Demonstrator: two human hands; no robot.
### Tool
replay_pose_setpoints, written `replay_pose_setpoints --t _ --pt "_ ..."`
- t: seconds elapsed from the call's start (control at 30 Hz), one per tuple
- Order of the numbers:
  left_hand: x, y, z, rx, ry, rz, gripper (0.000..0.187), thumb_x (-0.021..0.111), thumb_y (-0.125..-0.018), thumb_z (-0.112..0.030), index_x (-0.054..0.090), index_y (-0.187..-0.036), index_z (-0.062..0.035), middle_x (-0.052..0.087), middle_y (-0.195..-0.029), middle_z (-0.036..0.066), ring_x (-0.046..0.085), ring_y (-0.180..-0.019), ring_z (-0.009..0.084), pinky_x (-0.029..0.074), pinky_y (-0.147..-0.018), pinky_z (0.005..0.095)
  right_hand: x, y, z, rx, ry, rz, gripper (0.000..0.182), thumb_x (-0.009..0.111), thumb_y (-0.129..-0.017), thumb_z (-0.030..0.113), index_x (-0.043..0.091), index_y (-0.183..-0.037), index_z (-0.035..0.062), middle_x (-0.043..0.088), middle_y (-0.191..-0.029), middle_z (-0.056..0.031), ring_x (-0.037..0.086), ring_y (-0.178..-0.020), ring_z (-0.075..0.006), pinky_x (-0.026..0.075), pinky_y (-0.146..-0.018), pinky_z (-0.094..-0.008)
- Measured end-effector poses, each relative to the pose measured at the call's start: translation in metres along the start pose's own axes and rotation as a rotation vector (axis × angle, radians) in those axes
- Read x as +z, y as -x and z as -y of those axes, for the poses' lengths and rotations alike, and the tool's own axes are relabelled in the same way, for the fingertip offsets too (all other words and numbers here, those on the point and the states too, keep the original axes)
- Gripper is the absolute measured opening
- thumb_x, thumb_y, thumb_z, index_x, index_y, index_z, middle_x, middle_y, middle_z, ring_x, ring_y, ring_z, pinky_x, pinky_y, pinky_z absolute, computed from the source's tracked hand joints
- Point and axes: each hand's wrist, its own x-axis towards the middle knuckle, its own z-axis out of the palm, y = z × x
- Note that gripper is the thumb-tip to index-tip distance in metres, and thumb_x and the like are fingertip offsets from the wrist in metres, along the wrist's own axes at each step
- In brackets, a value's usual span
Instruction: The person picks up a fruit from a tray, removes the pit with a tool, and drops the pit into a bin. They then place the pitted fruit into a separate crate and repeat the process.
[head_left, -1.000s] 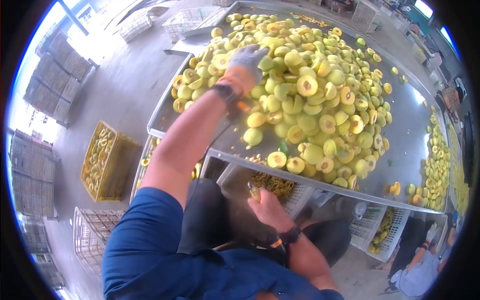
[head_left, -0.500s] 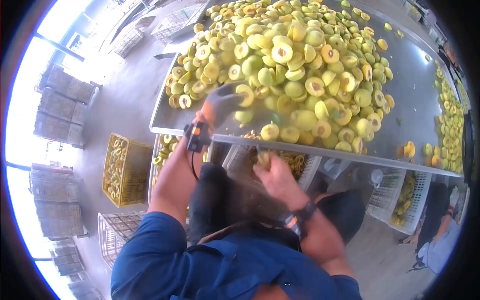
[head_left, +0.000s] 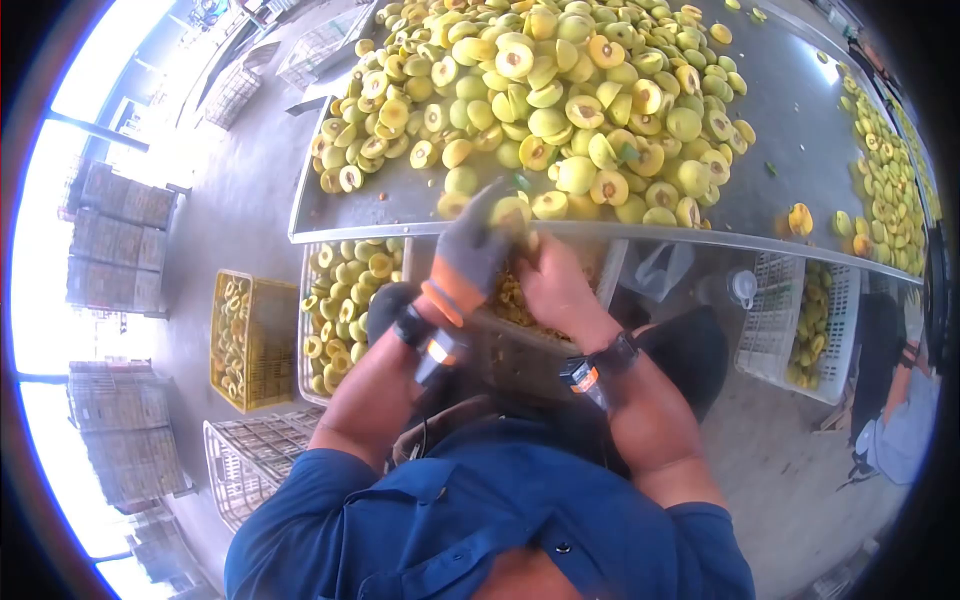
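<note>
In a grey glove with an orange cuff, my left hand (head_left: pixel 470 255) is closed around a yellow-green peach half (head_left: pixel 511 214) just over the table's front edge. My bare right hand (head_left: pixel 558 283) is closed right beside it, its fingertips close to the fruit. Whatever sits inside the right fist is hidden and blurred. Beyond both hands spreads a large heap of halved peaches (head_left: pixel 575 115), many showing brown pits or hollows. Under the hands, a crate (head_left: pixel 612 270) contains small brownish-yellow scraps.
The metal table (head_left: pixel 400 210) ends in a raised front rim. Peach halves fill a crate (head_left: pixel 303 345) below left and a yellow crate (head_left: pixel 262 345) farther left. White crates (head_left: pixel 835 345), a clear jug (head_left: pixel 742 288) and another person's sleeve (head_left: pixel 900 425) are at right.
My left hand has come back from the heap toward me and to the right, now with a peach half in it. My right hand has risen slightly to meet it. The view has shifted.
</note>
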Motion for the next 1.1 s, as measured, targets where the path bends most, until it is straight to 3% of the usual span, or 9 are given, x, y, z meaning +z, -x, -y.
replay_pose_setpoints --t 0.13,0.23,0.4,0.53,0.63,0.73,0.93,1.0,1.1 --pt "0.005 0.005 0.009 0.136 -0.222 -0.055 0.048 0.064 -0.103 -0.011 0.055 -0.15 -0.005 0.068 -0.136 0.025 0.068 -0.124 0.0329 0.052 -0.104 0.0393 -0.002 0.0 -0.006 0.004 -0.096 0.168 0.03 0.06 -0.099 0.008 0.062 -0.126 -0.0041 0.074 -0.107 -0.0196 0.069 -0.1 -0.0272 0.052 -0.093 -0.0418" --pt "0.009 0.011 0.015 0.115 -0.207 -0.089 0.046 0.063 -0.104 -0.013 0.056 -0.149 -0.004 0.068 -0.136 0.024 0.068 -0.124 0.035 0.052 -0.104 0.0396 0.012 0.001 -0.008 -0.009 0.257 0.018 0.026 0.057 -0.102 0.017 0.065 -0.116 -0.0032 0.071 -0.101 -0.029 0.07 -0.096 -0.0444 0.053 -0.086 -0.051" --pt "-0.003 0.009 0.005 -0.13 0.045 -0.015 0.041 0.065 -0.103 -0.01 0.062 -0.143 -0.0012 0.073 -0.127 0.018 0.071 -0.111 0.0231 0.055 -0.097 0.0331 0.01 -0.004 -0.022 0.079 -0.105 0.206 0.024 0.059 -0.101 0.012 0.066 -0.118 -0.004 0.074 -0.101 -0.019 0.07 -0.093 -0.0318 0.055 -0.084 -0.0436" --pt "-0.001 -0.003 0.048 0.116 -0.078 -0.189 0.032 0.065 -0.1 -0.006 0.069 -0.131 -0.0003 0.074 -0.117 0.014 0.07 -0.102 0.0193 0.056 -0.09 0.0309 0.021 -0.007 -0.028 -0.152 0.024 0.141 0.02 0.059 -0.102 0.013 0.068 -0.113 -0.001 0.073 -0.095 -0.0105 0.068 -0.074 -0.0226 0.053 -0.068 -0.0392" --pt "0.005 -0.012 0.062 0.061 -0.286 -0.266 0.032 0.065 -0.094 -0.001 0.071 -0.125 0.0009 0.075 -0.115 0.016 0.072 -0.103 0.0271 0.058 -0.089 0.0348 0.007 0.0 -0.002 0.441 -0.349 0.46 0.014 0.057 -0.105 0.017 0.064 -0.106 0.0055 0.063 -0.083 -0.0043 0.057 -0.058 -0.016 0.046 -0.054 -0.0365" --pt "-0.002 -0.014 0.077 0.429 -0.612 -0.192 0.039 0.065 -0.083 0.002 0.071 -0.122 0.0007 0.074 -0.115 0.022 0.072 -0.101 0.0406 0.059 -0.087 0.0423 0.009 0.009 -0.006 0.673 -0.806 0.512 0.011 0.055 -0.107 0.02 0.055 -0.1 0.0103 0.05 -0.073 0.0008 0.045 -0.049 -0.0114 0.038 -0.047 -0.0344" --pt "-0.013 -0.024 0.046 0.572 -0.448 0.223 0.036 0.074 -0.078 -0.004 0.07 -0.114 -0.0008 0.073 -0.106 0.019 0.071 -0.096 0.0406 0.058 -0.082 0.0441 0.014 0.019 0.002 0.671 -0.873 0.523 0.016 0.053 -0.107 0.021 0.051 -0.095 0.0119 0.043 -0.069 0.0045 0.043 -0.05 -0.0098 0.036 -0.047 -0.0318" --pt "-0.012 -0.022 0.046 0.268 -0.217 0.277 0.027 0.076 -0.076 -0.007 0.071 -0.102 -0.0027 0.072 -0.098 0.015 0.072 -0.089 0.036 0.057 -0.078 0.0404 0.018 0.018 -0.004 0.663 -0.795 0.54 0.016 0.053 -0.108 0.019 0.049 -0.095 0.0121 0.043 -0.069 0.0031 0.041 -0.049 -0.0103 0.035 -0.046 -0.0322" --pt "-0.016 -0.022 0.056 0.377 -0.268 0.24 0.032 0.077 -0.08 -0.009 0.07 -0.11 -0.002 0.073 -0.102 0.016 0.072 -0.093 0.0374 0.058 -0.08 0.0407 0.017 0.018 -0.001 0.671 -0.732 0.575 0.016 0.053 -0.108 0.018 0.048 -0.094 0.0119 0.043 -0.069 0.0023 0.041 -0.049 -0.0107 0.035 -0.046 -0.0321"
